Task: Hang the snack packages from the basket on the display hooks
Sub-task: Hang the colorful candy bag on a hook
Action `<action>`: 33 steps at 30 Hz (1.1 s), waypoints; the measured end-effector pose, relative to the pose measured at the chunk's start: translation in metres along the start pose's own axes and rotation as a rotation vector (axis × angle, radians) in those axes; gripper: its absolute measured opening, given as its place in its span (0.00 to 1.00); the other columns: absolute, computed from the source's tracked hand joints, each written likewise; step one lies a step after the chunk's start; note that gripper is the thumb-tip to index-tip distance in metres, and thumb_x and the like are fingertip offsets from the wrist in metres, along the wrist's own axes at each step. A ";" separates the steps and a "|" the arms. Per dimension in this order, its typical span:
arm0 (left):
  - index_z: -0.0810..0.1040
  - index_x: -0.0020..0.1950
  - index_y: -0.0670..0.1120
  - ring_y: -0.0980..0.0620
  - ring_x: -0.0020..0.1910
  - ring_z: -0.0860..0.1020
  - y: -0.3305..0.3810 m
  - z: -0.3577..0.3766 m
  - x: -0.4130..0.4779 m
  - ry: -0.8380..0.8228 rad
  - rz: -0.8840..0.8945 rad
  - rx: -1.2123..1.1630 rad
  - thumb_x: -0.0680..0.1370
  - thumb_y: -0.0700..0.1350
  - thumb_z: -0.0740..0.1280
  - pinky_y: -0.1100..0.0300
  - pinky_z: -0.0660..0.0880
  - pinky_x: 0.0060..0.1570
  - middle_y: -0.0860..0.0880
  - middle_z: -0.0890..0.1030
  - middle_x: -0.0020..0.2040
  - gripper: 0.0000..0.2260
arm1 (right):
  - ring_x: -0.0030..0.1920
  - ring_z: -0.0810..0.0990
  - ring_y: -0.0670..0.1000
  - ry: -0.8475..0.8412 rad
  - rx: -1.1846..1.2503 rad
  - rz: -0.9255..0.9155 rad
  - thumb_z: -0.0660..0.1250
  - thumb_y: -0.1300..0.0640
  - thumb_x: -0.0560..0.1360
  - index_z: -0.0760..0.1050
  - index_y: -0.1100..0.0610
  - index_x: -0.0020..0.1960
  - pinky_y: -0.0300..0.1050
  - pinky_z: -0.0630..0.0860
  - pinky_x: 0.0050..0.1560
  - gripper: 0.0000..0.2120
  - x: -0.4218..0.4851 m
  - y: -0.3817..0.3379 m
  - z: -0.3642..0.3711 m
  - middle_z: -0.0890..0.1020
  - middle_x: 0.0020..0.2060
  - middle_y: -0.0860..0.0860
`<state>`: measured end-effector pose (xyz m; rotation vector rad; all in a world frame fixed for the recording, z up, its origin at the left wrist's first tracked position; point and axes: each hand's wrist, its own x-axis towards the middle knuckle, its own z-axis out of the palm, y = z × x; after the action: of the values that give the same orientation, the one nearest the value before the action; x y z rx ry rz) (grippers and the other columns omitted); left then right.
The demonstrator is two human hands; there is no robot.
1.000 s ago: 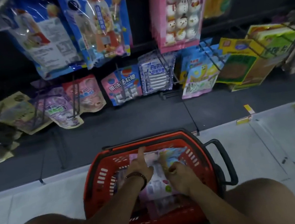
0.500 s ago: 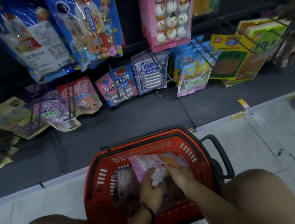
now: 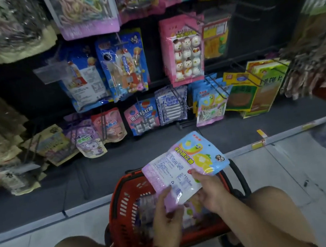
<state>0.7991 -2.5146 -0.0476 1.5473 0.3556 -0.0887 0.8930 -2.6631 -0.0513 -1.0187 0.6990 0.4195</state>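
Dark display shelving (image 3: 28, 96) is filling the upper view, its rows of wire hooks carrying snack packets in blue, pink and yellow. Pale floor tiles (image 3: 312, 175) are running below it, and a person is crouching there with bare knees either side of a red basket (image 3: 123, 202), which is sitting on the floor just in front of the bottom shelf. More packets (image 3: 146, 207) are lying inside the basket, though shadow is making them hard to count.

Both hands are raised above the basket rim, sharing what is looking like two packets fanned apart. A blue-and-yellow packet (image 3: 199, 151) is facing up, and a pink-and-white packet (image 3: 171, 176) is showing its printed back. The left hand (image 3: 167, 223) is gripping the lower edge of the pink one, fingers curled over it. The right hand (image 3: 211, 192) is pinching the blue-and-yellow one where the two overlap, thumb on top.

By my judgement, the step in hand is sorting a packet out of the basket, with hanging not yet begun. A matching blue-and-yellow stack (image 3: 210, 106) is hanging in the bottom row, just right of centre, so its hook (image 3: 219, 91) is probably the target. The next move is calling for separating one packet, turning its top edge upward, finding the punched hole and threading it onto the wire tip.
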 end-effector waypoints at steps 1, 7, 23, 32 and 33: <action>0.76 0.68 0.59 0.50 0.56 0.84 0.007 -0.010 0.004 0.059 0.028 0.025 0.77 0.35 0.73 0.52 0.84 0.47 0.50 0.83 0.65 0.25 | 0.45 0.88 0.61 -0.016 -0.006 -0.039 0.74 0.62 0.79 0.83 0.60 0.57 0.58 0.84 0.45 0.08 -0.006 -0.008 0.002 0.88 0.53 0.63; 0.69 0.73 0.50 0.59 0.62 0.73 0.083 -0.054 0.036 0.251 0.168 0.341 0.74 0.44 0.79 0.64 0.71 0.64 0.52 0.67 0.69 0.31 | 0.59 0.87 0.65 -0.174 -0.203 -0.215 0.77 0.61 0.76 0.83 0.61 0.59 0.70 0.79 0.61 0.13 -0.040 -0.046 0.019 0.88 0.58 0.59; 0.73 0.64 0.51 0.49 0.57 0.79 0.208 -0.076 0.047 0.287 0.378 0.409 0.73 0.48 0.79 0.51 0.78 0.59 0.51 0.78 0.59 0.23 | 0.57 0.87 0.61 -0.357 -0.485 -0.608 0.69 0.55 0.84 0.86 0.60 0.55 0.58 0.82 0.61 0.10 -0.110 -0.127 0.100 0.89 0.53 0.56; 0.79 0.67 0.50 0.54 0.61 0.84 0.262 -0.052 0.025 -0.002 0.551 -0.147 0.82 0.49 0.69 0.61 0.80 0.55 0.56 0.86 0.59 0.14 | 0.44 0.84 0.37 -0.539 -0.712 -0.767 0.58 0.49 0.88 0.81 0.47 0.68 0.35 0.79 0.43 0.16 -0.178 -0.154 0.161 0.86 0.45 0.40; 0.82 0.63 0.51 0.53 0.56 0.85 0.267 -0.057 0.027 0.093 0.541 -0.141 0.84 0.50 0.66 0.62 0.80 0.51 0.57 0.87 0.55 0.10 | 0.43 0.83 0.36 -0.510 -0.761 -0.864 0.61 0.50 0.87 0.83 0.48 0.65 0.32 0.76 0.42 0.14 -0.179 -0.159 0.162 0.85 0.43 0.41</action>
<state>0.8891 -2.4455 0.2018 1.4628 0.0064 0.4228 0.9178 -2.5967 0.2287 -1.7197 -0.4293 0.1499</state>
